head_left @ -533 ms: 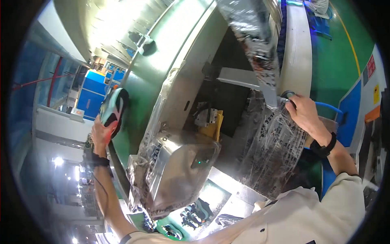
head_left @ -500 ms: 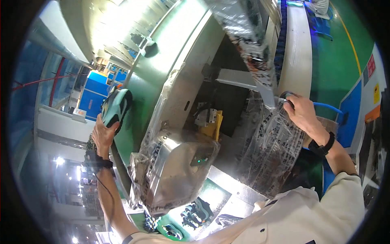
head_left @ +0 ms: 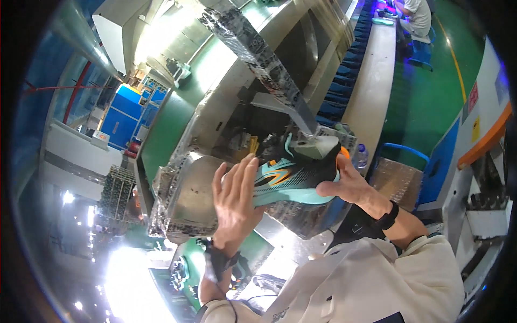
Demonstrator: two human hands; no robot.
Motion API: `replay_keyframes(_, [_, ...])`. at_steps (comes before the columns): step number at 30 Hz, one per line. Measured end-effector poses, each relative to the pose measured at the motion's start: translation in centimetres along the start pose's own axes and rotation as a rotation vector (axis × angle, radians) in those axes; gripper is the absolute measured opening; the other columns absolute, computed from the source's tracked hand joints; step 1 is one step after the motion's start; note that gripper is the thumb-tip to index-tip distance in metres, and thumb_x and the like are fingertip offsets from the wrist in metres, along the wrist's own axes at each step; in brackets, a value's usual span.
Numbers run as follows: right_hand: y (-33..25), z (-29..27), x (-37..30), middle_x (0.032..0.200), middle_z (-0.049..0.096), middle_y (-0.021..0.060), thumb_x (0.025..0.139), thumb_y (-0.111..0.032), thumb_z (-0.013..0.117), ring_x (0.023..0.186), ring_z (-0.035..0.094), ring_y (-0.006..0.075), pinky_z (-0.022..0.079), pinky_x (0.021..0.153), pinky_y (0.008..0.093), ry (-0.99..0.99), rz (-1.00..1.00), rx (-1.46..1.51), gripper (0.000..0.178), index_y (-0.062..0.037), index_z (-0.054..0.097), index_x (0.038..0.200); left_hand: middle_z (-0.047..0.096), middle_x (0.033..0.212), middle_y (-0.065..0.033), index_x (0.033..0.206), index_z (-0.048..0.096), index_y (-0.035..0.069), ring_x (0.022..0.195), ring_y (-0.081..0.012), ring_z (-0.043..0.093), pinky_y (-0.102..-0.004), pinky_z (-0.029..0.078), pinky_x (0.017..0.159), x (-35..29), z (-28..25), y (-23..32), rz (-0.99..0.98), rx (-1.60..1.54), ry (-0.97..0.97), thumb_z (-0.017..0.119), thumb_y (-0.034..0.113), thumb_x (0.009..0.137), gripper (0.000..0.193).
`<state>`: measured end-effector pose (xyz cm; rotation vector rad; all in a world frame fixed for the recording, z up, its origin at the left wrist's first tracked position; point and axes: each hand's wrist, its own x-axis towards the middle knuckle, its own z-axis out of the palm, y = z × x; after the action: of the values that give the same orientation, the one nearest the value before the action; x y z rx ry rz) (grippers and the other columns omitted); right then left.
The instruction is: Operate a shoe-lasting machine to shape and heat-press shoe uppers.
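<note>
teal shoe point(head_left: 296, 180) btwn l hand point(head_left: 234, 196), r hand point(head_left: 353, 184)

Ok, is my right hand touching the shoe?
Touching: the head view shows your right hand on the shoe, thumb lying against its teal sole.

A red square sign point(head_left: 473, 97) stands on the pale machine panel point(head_left: 487, 110) at the right, and a yellow label point(head_left: 476, 130) is set below it (both too small to make out). Dark print, too blurred to read, runs over the clear wrap point(head_left: 264, 63) around the slanting arm. An orange-outlined emblem point(head_left: 279, 176) marks the side of the teal-and-black shoe point(head_left: 315, 173); no wording is legible there.
</note>
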<state>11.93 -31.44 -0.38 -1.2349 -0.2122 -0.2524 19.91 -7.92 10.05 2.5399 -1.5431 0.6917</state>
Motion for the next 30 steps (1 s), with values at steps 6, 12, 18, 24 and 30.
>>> replay_keyframes(6, [5.4, -1.6, -3.0, 0.132, 0.057, 0.0143, 0.07, -0.017, 0.081, 0.123, 0.055, 0.0262, 0.04, 0.108, 0.0383, 0.065, -0.114, -0.26, 0.076, -0.0037, 0.049, 0.138, 0.029, 0.156, -0.0198, 0.153, 0.016, 0.0, 0.146, -0.04, 0.023, -0.056, 0.015, 0.119, -2.5, 8.2, 3.0, -0.25, -0.424, -0.15, 0.085, 0.042, 0.07, 0.116])
replay_keyframes(12, [3.0, -1.4, -2.5, 0.137, 0.052, 0.0169, 0.069, -0.018, 0.081, 0.128, 0.05, 0.0301, 0.035, 0.112, 0.0405, -0.084, -0.095, -0.613, 0.079, -0.0028, 0.047, 0.139, 0.028, 0.154, -0.0246, 0.152, 0.019, -0.001, 0.145, -0.0435, 0.024, -0.0544, 0.022, 0.117, -4.4, 13.1, 3.7, -0.379, -0.523, 0.08, 0.081, 0.047, 0.073, 0.111])
replay_keyframes(18, [-5.9, 2.5, 2.8, 0.129, 0.057, 0.0269, 0.068, -0.024, 0.082, 0.124, 0.055, 0.0364, 0.044, 0.104, 0.0418, -0.222, -0.039, -1.036, 0.085, -0.0009, 0.044, 0.14, 0.031, 0.153, -0.0253, 0.15, 0.026, -0.002, 0.144, -0.0438, 0.026, -0.0557, 0.024, 0.116, -4.4, 13.6, 3.0, -0.332, -0.55, 0.125, 0.079, 0.045, 0.076, 0.102])
replay_keyframes(24, [0.2, 4.7, 5.9, 0.085, 0.068, 0.0232, 0.068, -0.019, 0.077, 0.085, 0.067, 0.0428, 0.053, 0.079, 0.0482, -0.131, 0.032, -1.415, 0.052, -0.0063, 0.056, 0.115, 0.033, 0.152, -0.0251, 0.148, 0.031, -0.004, 0.142, -0.045, 0.03, -0.052, 0.025, 0.116, -4.4, 15.0, 1.9, -0.303, -0.636, 0.264, 0.08, 0.032, 0.077, 0.093])
replay_keyframes(30, [1.4, 5.1, 6.0, 0.084, 0.069, 0.0195, 0.068, -0.02, 0.078, 0.083, 0.068, 0.0387, 0.052, 0.078, 0.0459, -0.05, -0.026, -1.466, 0.051, -0.0083, 0.06, 0.114, 0.039, 0.148, -0.0283, 0.142, 0.04, -0.005, 0.138, -0.0427, 0.038, -0.047, 0.03, 0.114, -5.7, 15.1, 1.1, -0.372, -0.831, 0.402, 0.08, 0.02, 0.08, 0.079])
